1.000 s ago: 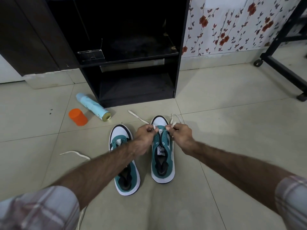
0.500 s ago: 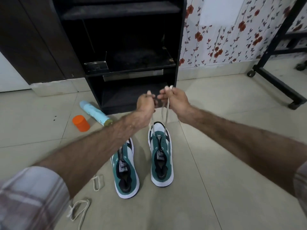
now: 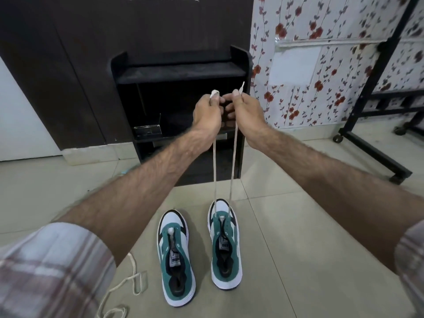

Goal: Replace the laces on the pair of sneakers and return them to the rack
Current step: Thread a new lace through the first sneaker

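White lace point(image 3: 214, 166) runs taut in two strands from the right sneaker's point(image 3: 224, 246) lowest eyelets up to both hands; left hand point(image 3: 207, 113) and right hand point(image 3: 244, 113) each pinch one end. Both teal-and-white sneakers stand side by side on bare tile point(image 3: 298, 226) before the black rack point(image 3: 179, 72).

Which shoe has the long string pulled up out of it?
The right-hand sneaker, the one farther from the loose lace on the floor. Its white lace runs up to both hands. The left-hand sneaker shows only a bit of lace at its front eyelets.

A home — floral wallpaper point(image 3: 321, 42), tiled floor point(image 3: 298, 226), black shoe rack point(image 3: 179, 72).
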